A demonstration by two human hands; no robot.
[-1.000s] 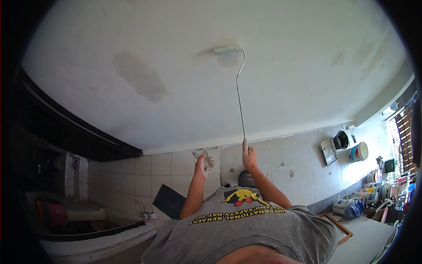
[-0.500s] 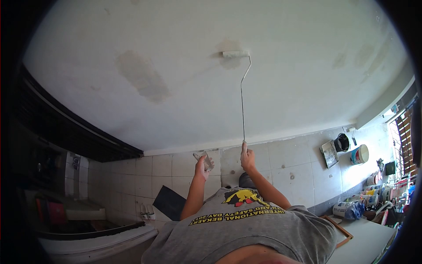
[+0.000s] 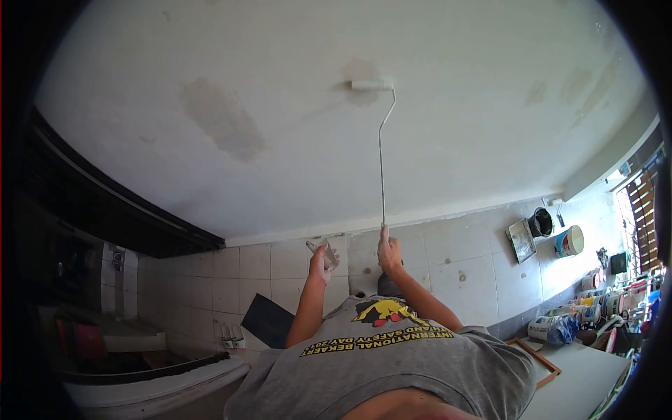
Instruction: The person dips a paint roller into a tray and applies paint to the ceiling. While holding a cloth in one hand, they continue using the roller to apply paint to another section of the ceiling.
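Two hands raised, both occupied. Right hand [image 3: 389, 253]: closed in a full grip around the lower end of the roller pole [image 3: 382, 161], near the middle of the frame. Left hand [image 3: 319, 264]: closed on a small flat tool [image 3: 324, 252], apparently a scraper or putty knife, held just left of the right hand; its blade shape is too small to make out.

Item 1, paint roller [image 3: 371, 85]: short white sleeve on a bent wire frame, pressed flat against the ceiling [image 3: 455, 105] at the far end of the pole, touching a darker stained patch [image 3: 360, 70]. A larger stain [image 3: 222, 117] lies well apart to the left.

Handling, judged: the pole looks thin, stiff and light, but long, so the roller end likely sways and the load falls on the wrist. Hold is best at the bottom grip, as now; a second hand higher up the shaft would steady it. The sleeve, if wet, would be soft and prone to drip.

Item 2, surroundings: tiled wall [image 3: 448, 259] beyond the hands; paint cans and tubs [image 3: 568, 241] to the far right; grey shirt [image 3: 392, 357] near.
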